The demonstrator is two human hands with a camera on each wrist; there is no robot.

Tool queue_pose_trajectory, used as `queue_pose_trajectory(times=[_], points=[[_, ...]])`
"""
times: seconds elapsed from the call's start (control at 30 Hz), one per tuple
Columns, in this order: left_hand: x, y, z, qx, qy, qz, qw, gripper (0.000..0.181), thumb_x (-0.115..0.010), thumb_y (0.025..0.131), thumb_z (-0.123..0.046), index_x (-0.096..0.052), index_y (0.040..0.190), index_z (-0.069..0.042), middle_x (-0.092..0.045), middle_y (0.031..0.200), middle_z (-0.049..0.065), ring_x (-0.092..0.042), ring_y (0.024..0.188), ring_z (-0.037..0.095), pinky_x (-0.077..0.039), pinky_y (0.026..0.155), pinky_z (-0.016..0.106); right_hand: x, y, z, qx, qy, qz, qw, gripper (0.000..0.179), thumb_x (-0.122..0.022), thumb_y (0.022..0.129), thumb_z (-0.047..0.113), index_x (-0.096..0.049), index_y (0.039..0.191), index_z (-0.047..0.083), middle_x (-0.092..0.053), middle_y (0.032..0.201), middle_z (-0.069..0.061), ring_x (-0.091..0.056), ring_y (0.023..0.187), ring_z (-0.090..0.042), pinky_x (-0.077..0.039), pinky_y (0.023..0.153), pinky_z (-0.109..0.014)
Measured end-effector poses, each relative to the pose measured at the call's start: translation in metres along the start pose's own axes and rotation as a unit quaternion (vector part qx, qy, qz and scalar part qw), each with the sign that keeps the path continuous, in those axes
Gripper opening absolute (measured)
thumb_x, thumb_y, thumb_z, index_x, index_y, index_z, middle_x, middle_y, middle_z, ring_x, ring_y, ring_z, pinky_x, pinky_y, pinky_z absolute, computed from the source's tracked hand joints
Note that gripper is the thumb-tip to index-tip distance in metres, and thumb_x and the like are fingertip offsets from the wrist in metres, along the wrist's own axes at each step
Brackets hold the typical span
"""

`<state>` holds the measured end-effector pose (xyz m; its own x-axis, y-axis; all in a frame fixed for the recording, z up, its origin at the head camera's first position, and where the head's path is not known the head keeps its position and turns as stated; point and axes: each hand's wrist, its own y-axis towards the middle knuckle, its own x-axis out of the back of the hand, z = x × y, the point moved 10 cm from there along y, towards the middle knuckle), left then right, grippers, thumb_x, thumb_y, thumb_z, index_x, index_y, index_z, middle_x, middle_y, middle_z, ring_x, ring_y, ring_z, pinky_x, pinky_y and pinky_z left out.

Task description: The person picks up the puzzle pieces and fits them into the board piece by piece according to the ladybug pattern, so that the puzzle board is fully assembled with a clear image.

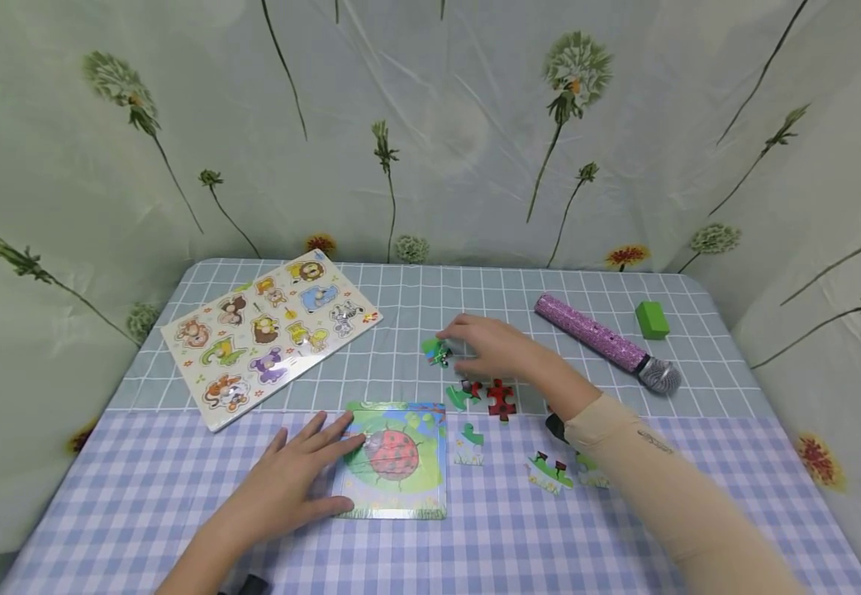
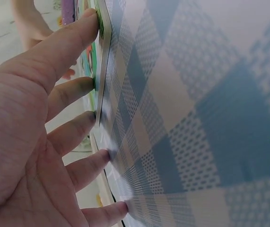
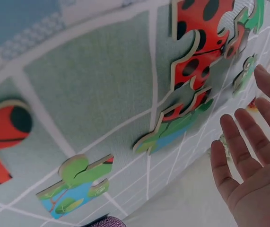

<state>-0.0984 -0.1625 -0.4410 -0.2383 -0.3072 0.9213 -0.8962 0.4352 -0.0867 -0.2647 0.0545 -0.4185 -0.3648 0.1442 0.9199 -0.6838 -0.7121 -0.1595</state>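
Note:
My left hand (image 1: 292, 479) spreads its fingers at the left edge of a square ladybug puzzle board (image 1: 393, 487). In the left wrist view its thumb (image 2: 64, 47) and some fingertips touch the board's edge, while other fingertips rest on the cloth. My right hand (image 1: 501, 347) reaches to the back middle, fingers apart and holding nothing visible. Just beside its fingertips lies a green and blue puzzle piece (image 1: 430, 347). Nearer me are a green piece (image 1: 457, 398) and a red, black-spotted piece (image 1: 501, 398). The right wrist view shows red ladybug pieces (image 3: 205, 19) below the hand.
An animal peg puzzle board (image 1: 252, 397) lies at the back left. A glittery purple microphone (image 1: 594, 332) and a green block (image 1: 652, 320) are at the back right. More loose pieces, including one with grass (image 1: 549, 473), lie right of the ladybug board, partly under the right forearm.

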Motion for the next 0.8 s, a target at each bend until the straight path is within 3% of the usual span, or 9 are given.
queue_pose_trajectory(times=[0.47, 0.8], points=[[-0.004, -0.001, 0.000, 0.011, 0.000, -0.007, 0.9999, 0.080, -0.087, 0.084, -0.054, -0.058, 0.155, -0.032, -0.043, 0.173, 0.000, -0.040, 0.157, 0.047, -0.032, 0.110, 0.089, -0.008, 0.021, -0.002, 0.020, 0.002, 0.022, 0.9996, 0.053, -0.077, 0.101, 0.016, -0.062, 0.151, 0.006, -0.060, 0.152, -0.017, -0.060, 0.141, -0.035, -0.052, 0.117, -0.049], [-0.004, -0.001, -0.001, 0.026, -0.008, -0.011, 0.9996, 0.081, -0.088, 0.082, -0.052, -0.059, 0.155, -0.030, -0.043, 0.172, 0.003, -0.040, 0.157, 0.048, -0.032, 0.109, 0.089, -0.007, 0.020, -0.012, 0.024, 0.063, -0.001, 0.9977, 0.045, -0.079, 0.099, 0.016, -0.069, 0.142, 0.004, -0.067, 0.137, -0.014, -0.066, 0.117, -0.027, -0.057, 0.101, -0.043]])
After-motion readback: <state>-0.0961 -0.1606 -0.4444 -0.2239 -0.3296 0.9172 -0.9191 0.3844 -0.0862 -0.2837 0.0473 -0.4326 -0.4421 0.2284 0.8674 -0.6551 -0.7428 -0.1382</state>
